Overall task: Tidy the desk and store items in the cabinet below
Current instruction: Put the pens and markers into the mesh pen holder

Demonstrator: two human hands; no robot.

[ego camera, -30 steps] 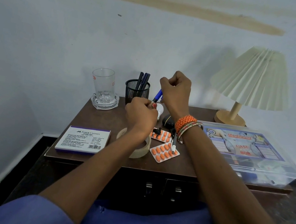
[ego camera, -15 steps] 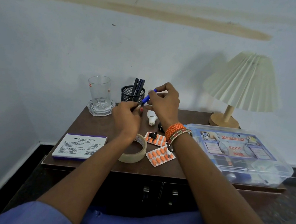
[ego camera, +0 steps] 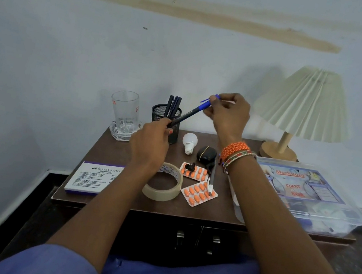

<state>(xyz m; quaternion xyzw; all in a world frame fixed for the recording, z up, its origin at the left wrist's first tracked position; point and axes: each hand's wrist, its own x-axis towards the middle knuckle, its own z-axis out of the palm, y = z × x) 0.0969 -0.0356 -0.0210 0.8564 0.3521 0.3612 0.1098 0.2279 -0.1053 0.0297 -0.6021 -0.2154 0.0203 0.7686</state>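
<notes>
- Both hands hold 1 pen in the air above the back of the bench, slanting up from lower left to upper right.
- The left hand has its fingers curled round the dark lower end of the pen, just in front of the mesh pen cup.
- The right hand pinches the blue cap end between thumb and fingers, with bangles on its wrist.
- The mesh pen cup stands at the back of the bench with dark pens upright in it; a glass mug stands to its left.
- A light bulb and a black case lie near the cup.
- 2 blister packs of orange pills lie mid-bench, beside a tape roll.
- A stamp pad box lies front left; a clear first aid box sits right, in front of a lamp.
- The cabinet doors below the bench are closed.
</notes>
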